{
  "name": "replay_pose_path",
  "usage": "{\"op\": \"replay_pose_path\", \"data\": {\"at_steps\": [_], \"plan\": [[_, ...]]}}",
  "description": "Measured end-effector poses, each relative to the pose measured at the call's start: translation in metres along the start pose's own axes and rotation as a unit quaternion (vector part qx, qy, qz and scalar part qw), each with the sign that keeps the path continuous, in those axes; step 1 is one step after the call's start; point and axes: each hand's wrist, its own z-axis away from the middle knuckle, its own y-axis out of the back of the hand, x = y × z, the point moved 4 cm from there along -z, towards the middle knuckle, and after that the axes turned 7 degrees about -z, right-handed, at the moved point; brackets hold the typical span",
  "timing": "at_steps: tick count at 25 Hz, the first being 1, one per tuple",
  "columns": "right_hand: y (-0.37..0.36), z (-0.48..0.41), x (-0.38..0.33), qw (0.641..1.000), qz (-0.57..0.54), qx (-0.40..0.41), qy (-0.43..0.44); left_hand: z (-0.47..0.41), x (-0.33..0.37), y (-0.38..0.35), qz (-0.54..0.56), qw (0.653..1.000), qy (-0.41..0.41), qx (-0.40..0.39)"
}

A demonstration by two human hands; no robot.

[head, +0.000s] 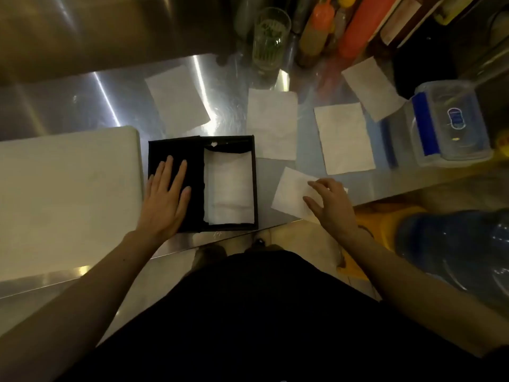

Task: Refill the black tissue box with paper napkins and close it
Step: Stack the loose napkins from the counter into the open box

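The black box sits open near the front edge of the surface, with some napkins inside. The left hand lies spread flat on its dark half. The right hand bends over a loose napkin; I can't tell if it pinches. Other napkins wait. Closing is still to do. The lid is hard to see.

The left hand lies flat on the open black box, beside napkins inside; the right hand touches a loose napkin on the steel counter.
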Motion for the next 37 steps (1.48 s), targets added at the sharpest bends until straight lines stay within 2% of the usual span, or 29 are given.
{"op": "replay_pose_path", "data": {"at_steps": [6,29,32,37], "plan": [[-0.006,0.002,0.003,0.999,0.002,-0.019,-0.041,-0.001,0.0,-0.005,0.005,1.0,0.009,-0.005],[-0.006,-0.011,-0.002,0.998,-0.039,0.006,-0.04,-0.001,-0.002,-0.007,0.023,1.0,0.012,-0.01],[-0.007,-0.012,-0.012,0.997,-0.063,0.031,-0.038,-0.001,-0.001,-0.007,0.023,1.0,0.011,-0.008],[0.007,-0.011,-0.039,0.984,-0.12,0.119,-0.05,-0.002,-0.003,-0.006,0.006,1.0,0.002,-0.004]]}}
